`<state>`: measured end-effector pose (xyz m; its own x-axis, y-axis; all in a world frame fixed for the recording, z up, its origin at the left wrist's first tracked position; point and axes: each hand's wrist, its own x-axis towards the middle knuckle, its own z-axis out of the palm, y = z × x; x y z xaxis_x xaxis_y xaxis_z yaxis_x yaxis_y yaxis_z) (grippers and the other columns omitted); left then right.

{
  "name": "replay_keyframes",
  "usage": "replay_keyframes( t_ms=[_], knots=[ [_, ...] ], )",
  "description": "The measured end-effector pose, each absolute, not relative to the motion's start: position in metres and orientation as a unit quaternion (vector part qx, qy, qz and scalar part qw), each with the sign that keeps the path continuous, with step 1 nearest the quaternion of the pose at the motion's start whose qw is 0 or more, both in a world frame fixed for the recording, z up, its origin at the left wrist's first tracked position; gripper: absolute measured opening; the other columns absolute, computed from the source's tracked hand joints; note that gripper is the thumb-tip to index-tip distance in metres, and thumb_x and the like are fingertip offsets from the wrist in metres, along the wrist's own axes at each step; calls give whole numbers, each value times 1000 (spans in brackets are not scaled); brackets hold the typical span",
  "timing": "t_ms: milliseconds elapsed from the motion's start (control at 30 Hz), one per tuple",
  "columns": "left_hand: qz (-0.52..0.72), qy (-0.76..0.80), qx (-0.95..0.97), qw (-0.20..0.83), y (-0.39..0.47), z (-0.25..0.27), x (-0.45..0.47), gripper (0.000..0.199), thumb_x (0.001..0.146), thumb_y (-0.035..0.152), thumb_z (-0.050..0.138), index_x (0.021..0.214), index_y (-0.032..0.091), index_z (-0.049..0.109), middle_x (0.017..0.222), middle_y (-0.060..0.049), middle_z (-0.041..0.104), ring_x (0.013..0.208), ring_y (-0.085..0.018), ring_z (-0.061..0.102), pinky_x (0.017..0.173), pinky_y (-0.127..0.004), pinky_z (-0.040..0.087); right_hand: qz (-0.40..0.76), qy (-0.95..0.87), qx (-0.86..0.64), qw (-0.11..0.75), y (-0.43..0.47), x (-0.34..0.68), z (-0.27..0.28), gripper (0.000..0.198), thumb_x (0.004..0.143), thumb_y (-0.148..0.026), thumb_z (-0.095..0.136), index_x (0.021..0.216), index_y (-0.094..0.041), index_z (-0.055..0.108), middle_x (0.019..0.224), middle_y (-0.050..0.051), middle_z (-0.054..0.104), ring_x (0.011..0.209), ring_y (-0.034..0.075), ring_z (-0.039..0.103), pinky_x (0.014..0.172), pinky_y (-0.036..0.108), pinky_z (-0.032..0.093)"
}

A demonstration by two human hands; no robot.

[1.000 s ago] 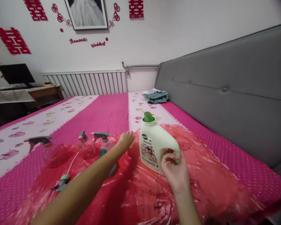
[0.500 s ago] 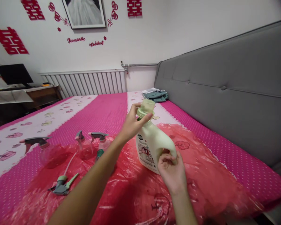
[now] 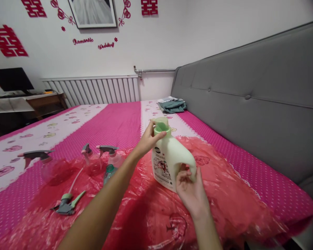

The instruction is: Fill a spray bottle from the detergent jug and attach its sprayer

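A white detergent bottle [image 3: 169, 161] stands upright on a sheet of red plastic [image 3: 224, 194] spread over the pink bed [image 3: 120, 121], close to the grey padded headboard [image 3: 250, 97]. The right hand [image 3: 190, 191] is clenched around the bottle's handle at its lower right side, fingers curled through the opening. The left hand [image 3: 146, 140] reaches across from the left and grips the pale green cap [image 3: 161, 125] at the bottle's neck, thumb on the near side and fingers wrapped behind it; whether the cap is seated fully or loose on the neck cannot be told from here.

To the left of the bottle, on the same red plastic, stand a few clear spray bottles [image 3: 111, 161] with grey and pink trigger heads, close together, and one more spray bottle [image 3: 45, 163] stands farther left, apart from them. A loose trigger sprayer [image 3: 66, 205] with its thin tube lies flat on the plastic, nearer the front edge.

At the far end of the bed, just beside the headboard, sits a small pile of folded clothes [image 3: 173, 105]. A white radiator [image 3: 94, 91] runs along the wall behind the bed, and a desk [image 3: 39, 102] with a dark screen on it stands in the left corner.
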<state>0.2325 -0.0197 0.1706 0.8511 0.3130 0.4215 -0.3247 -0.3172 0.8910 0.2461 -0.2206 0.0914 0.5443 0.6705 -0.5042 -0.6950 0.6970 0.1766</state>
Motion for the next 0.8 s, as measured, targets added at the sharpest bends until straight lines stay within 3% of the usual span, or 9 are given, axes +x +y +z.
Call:
replay_keyframes(
  t_ms=[67, 167, 233, 300, 400, 533, 633, 733, 800],
  knots=[
    [263, -20, 761, 592, -13, 168, 235, 45, 84, 41, 66, 124, 21, 58, 126, -10, 69, 122, -32, 62, 103, -45, 48, 424, 257, -103, 862, -236, 239, 81, 38, 94, -47, 73, 102, -12, 59, 90, 4, 62, 66, 6, 56, 59, 16, 55],
    [247, -48, 753, 608, -8, 163, 240, 52, 84, 41, 57, 133, 22, 58, 128, -9, 70, 122, -32, 63, 106, -46, 48, 377, 99, -345, 854, -263, 233, 77, 63, 52, -43, 100, 82, -13, 54, 79, 0, 58, 59, 6, 50, 52, 16, 50],
    [260, -60, 742, 615, -12, 158, 243, 57, 87, 48, 53, 139, 24, 54, 132, -9, 68, 121, -31, 64, 105, -47, 49, 200, -78, -450, 867, -271, 239, 94, 59, 58, -49, 97, 85, -14, 59, 86, 4, 62, 77, 11, 61, 67, 18, 56],
    [294, -60, 731, 612, -21, 152, 245, 60, 92, 58, 45, 142, 25, 50, 137, -10, 65, 125, -30, 63, 107, -47, 48, 29, -216, -516, 828, -261, 258, 124, 50, 75, -50, 87, 107, -18, 66, 116, 8, 64, 111, 17, 63, 99, 27, 56],
    [331, -48, 729, 598, -36, 140, 242, 74, 95, 76, 32, 145, 23, 44, 144, -14, 59, 134, -30, 56, 111, -47, 45, -3, -395, -587, 706, -221, 300, 171, 70, 76, -42, 86, 138, -27, 58, 148, 5, 47, 145, 20, 39, 130, 41, 25],
    [317, -47, 750, 578, -43, 121, 233, 106, 71, 80, 74, 149, 21, 35, 147, -19, 55, 128, -36, 60, 100, -45, 53, 157, -492, -570, 639, -170, 330, 195, 76, 70, -39, 86, 137, -19, 55, 138, 10, 54, 130, 23, 53, 121, 45, 37],
    [307, -45, 764, 565, -43, 110, 232, 113, 59, 56, 95, 148, 19, 36, 139, -16, 61, 119, -34, 65, 96, -43, 56, 23, -380, -667, 641, -150, 314, 189, 74, 62, -28, 91, 125, -15, 55, 122, 10, 59, 117, 25, 56, 115, 49, 40],
    [322, -51, 769, 550, -45, 107, 232, 103, 61, 45, 96, 144, 18, 41, 136, -15, 62, 123, -34, 63, 104, -45, 52, -155, -237, -755, 592, -147, 292, 183, 78, 56, -28, 97, 120, -14, 55, 126, 14, 54, 130, 33, 43, 121, 58, 27],
    [333, -59, 767, 545, -45, 109, 231, 101, 61, 43, 96, 143, 18, 43, 140, -16, 60, 129, -36, 59, 109, -47, 49, -120, -255, -765, 579, -153, 289, 183, 83, 55, -34, 98, 124, -15, 56, 134, 16, 49, 137, 35, 36, 122, 61, 23]
  ],
)
